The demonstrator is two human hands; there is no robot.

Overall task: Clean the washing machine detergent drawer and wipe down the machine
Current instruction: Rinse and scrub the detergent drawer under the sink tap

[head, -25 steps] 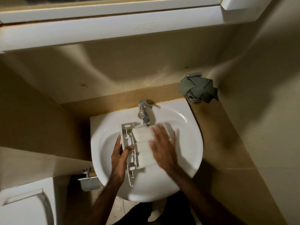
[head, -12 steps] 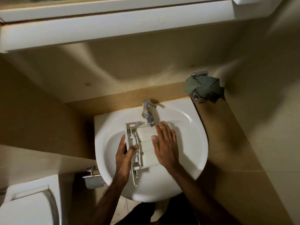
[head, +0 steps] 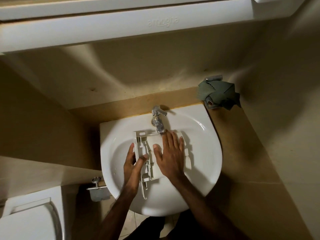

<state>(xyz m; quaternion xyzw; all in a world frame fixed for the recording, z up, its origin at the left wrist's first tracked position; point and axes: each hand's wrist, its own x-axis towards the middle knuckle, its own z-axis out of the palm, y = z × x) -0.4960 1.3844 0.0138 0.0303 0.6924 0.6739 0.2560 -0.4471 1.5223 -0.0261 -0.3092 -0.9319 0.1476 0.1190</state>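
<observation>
The left hand [head: 134, 161] grips the left edge of the white detergent drawer [head: 152, 156], thumb curled over its rim. The right hand [head: 170, 153] lies flat on it, fingers straight. The drawer sits mid-frame in the sink [head: 204, 153], under the tap [head: 158, 122].

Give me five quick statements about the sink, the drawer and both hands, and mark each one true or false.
1. The detergent drawer lies in the white sink. True.
2. The right hand grips the tap. False: it lies flat with straight fingers on the drawer.
3. The left hand holds the drawer's left edge, thumb over the frame. True.
4. A green cloth sits inside the basin. False: it is bunched on the ledge beyond the sink's far right corner.
5. The drawer stands upright on the floor. False: it lies flat under the tap's spout.
</observation>
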